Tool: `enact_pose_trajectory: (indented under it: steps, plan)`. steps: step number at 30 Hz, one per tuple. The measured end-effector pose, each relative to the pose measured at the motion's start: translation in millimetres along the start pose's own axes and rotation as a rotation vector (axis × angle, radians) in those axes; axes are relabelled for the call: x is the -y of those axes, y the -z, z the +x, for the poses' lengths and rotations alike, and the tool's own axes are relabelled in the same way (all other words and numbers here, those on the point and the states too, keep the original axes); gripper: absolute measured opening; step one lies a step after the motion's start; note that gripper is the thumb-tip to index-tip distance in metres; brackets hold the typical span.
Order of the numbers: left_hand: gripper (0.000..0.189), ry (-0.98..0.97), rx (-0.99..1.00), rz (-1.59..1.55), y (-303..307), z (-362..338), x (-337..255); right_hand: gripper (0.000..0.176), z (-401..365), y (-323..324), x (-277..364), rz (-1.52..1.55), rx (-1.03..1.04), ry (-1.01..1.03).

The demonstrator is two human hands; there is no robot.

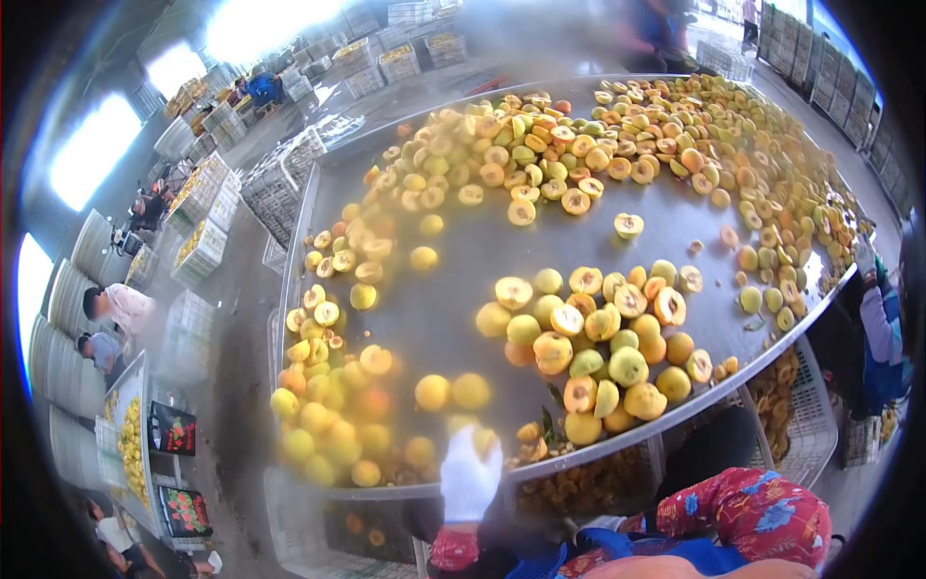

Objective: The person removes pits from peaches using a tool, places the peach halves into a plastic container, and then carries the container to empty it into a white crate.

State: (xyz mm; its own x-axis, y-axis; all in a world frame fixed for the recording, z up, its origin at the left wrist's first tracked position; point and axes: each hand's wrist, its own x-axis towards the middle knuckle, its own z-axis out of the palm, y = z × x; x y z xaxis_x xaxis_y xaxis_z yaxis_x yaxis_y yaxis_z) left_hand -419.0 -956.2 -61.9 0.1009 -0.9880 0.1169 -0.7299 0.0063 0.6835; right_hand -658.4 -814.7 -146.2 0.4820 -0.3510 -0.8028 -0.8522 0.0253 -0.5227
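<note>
My left hand [470,480], in a white glove with a red patterned cuff, reaches over the near edge of the metal table. Its fingers are closed round a yellow peach [485,442], partly hidden and blurred. Loose whole peaches [433,392] lie just beyond the glove. To its right is a heap of whole and halved peaches [628,367], some cut faces showing reddish centres. A red floral sleeve [743,507] bends in at the lower right, but my right hand does not show.
The metal table [463,280] has a raised rim and carries many more peach halves [576,201] along its far and left sides. Crates of cut fruit [588,482] stand under the near edge. Another person's sleeve [876,323] is at the right. Stacked crates [198,193] and people fill the left background.
</note>
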Motion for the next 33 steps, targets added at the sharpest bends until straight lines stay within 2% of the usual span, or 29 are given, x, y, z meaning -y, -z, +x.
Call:
enact_pose_trajectory:
  steps: [3,11,20,24,25,31,32,33]
  plan:
    - [0.036,0.014,0.032,0.021,1.1,2.3,-1.1,0.059,0.7,13.1,-1.3,-0.006,0.029,0.007]
    - [0.039,0.106,0.076,0.022,-0.3,5.3,-3.5,0.052,6.4,35.7,-8.4,-0.034,0.093,0.022]
    - [0.036,-0.014,0.026,0.007,0.9,3.4,-1.3,0.046,5.5,22.6,-19.0,-0.121,0.097,0.070]
    - [0.037,-0.085,-0.028,-0.015,-0.6,-1.9,2.7,0.044,5.5,12.8,-24.5,-0.220,0.059,0.110]
    - [0.032,-0.096,-0.037,-0.020,-0.4,-2.3,0.0,0.043,3.5,12.5,-24.3,-0.251,0.043,0.122]
    - [0.037,-0.042,0.065,0.020,6.1,-7.0,0.4,0.042,-44.9,25.9,2.6,-0.365,-0.103,0.138]
    - [0.038,-0.018,0.072,0.041,6.4,-5.9,0.4,0.053,-56.2,31.2,8.4,-0.352,-0.091,0.102]
    - [0.039,0.007,0.088,0.062,3.9,-6.1,2.4,0.045,-60.8,27.3,2.1,-0.314,-0.238,0.139]
